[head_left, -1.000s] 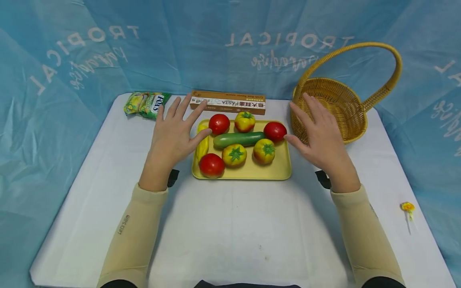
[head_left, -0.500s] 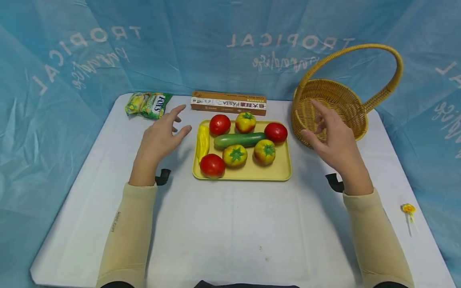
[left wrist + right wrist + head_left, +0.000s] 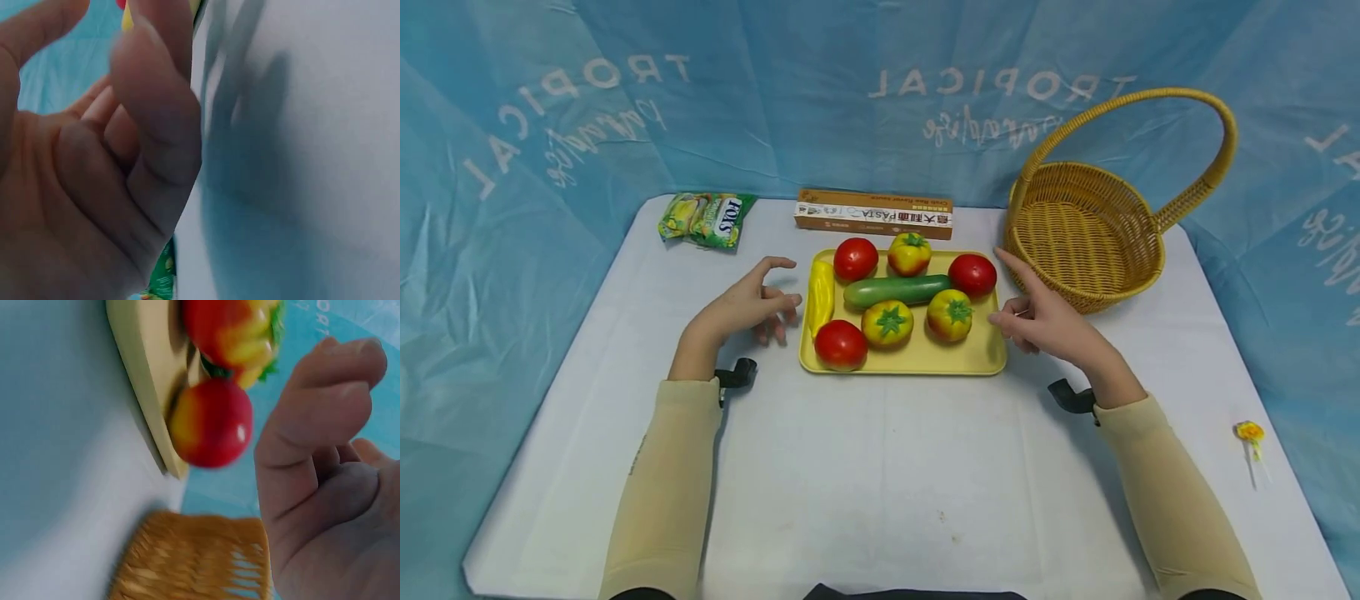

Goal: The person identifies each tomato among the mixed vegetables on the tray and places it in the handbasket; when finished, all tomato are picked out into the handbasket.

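- Head view: one yellow tray [image 3: 925, 360] lies on the white counter [image 3: 865, 475], bearing eight pieces: three red fruits [image 3: 841, 345], three red-and-yellow fruits with green tops [image 3: 887, 323], one green cucumber [image 3: 897, 290] and one yellow banana [image 3: 822, 298] along the left edge.
- Two hands flank it. The left hand [image 3: 745, 304], fingers loosely bent with a gap between thumb and index finger, holds nothing just beside the banana.
- The right hand [image 3: 1048, 321] holds nothing at the tray's right edge, index finger extended, other fingers curled; I cannot tell whether it touches the tray.
- Around them: one wicker basket [image 3: 1075, 242] with one handle, one pasta box [image 3: 874, 215], green snack packaging [image 3: 707, 219] and one yellow-topped stick [image 3: 1250, 433].
- Left wrist view: the left hand's palm faces the camera; slivers of yellow and red show above, green packaging below.
- Right wrist view: one whole red fruit shows by the tray's rim, red-and-yellow fruit partly beyond it, the basket below.
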Demonstrator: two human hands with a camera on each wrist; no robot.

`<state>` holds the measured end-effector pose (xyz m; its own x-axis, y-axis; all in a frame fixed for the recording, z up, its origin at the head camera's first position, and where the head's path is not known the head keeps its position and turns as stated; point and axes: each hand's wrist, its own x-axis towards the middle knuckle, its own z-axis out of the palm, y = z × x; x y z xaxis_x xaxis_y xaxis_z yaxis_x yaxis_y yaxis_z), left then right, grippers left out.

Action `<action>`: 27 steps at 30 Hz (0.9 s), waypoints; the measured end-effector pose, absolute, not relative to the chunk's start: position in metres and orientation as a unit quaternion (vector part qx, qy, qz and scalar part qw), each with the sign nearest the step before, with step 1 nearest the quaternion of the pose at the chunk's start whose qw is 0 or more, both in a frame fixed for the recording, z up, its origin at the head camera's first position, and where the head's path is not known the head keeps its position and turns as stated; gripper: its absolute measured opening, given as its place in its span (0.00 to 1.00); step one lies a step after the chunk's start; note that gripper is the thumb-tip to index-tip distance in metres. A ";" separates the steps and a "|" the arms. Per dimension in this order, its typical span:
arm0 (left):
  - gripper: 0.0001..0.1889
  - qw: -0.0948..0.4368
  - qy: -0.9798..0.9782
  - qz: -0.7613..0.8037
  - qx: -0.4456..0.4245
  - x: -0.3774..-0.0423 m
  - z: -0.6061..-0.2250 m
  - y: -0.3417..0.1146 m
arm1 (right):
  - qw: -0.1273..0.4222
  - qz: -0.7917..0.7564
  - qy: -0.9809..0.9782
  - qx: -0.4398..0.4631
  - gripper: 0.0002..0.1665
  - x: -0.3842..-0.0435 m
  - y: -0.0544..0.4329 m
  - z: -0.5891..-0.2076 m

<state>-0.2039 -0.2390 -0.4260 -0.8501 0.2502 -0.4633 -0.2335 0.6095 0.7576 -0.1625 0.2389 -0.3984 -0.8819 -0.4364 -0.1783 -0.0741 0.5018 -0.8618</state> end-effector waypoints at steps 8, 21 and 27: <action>0.35 0.333 0.816 0.471 0.034 -0.203 -0.440 -0.240 | 0.261 -0.502 0.814 -0.132 0.54 -0.165 0.230 -0.419; 0.30 0.382 0.794 0.470 0.054 -0.204 -0.448 -0.241 | 0.308 -0.546 0.770 -0.120 0.52 -0.167 0.218 -0.436; 0.32 0.388 0.798 0.459 0.047 -0.203 -0.447 -0.239 | 0.311 -0.556 0.762 -0.117 0.52 -0.168 0.212 -0.441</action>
